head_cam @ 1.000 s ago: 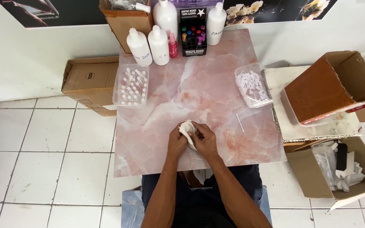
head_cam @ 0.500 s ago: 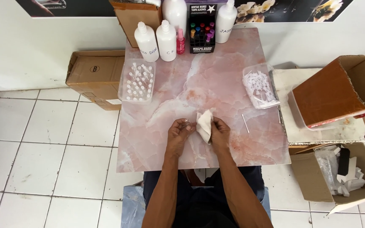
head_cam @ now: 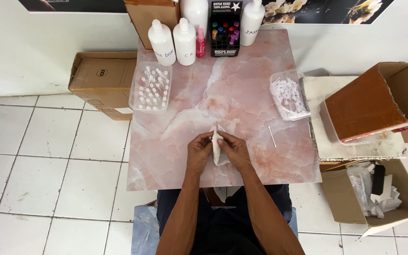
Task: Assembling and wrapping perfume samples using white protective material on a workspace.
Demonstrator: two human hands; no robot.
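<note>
A white cloth (head_cam: 217,147) is pinched upright between both hands over the pink marble table (head_cam: 175,156). My left hand (head_cam: 198,152) grips its left side and my right hand (head_cam: 234,150) grips its right side, fingertips meeting near the cloth's top. A thin white stick (head_cam: 272,137) lies on the table to the right of my hands.
A clear tray of small vials (head_cam: 150,87) sits at the left, a clear tub of white caps (head_cam: 289,96) at the right. White bottles (head_cam: 173,42), a pink spray bottle (head_cam: 200,43) and a black display box (head_cam: 225,29) line the far edge. Cardboard boxes (head_cam: 101,80) flank the table.
Both hands have lifted the cloth from a flat wad on the table to an upright fold held between the fingertips. The camera view has shifted downward slightly.
</note>
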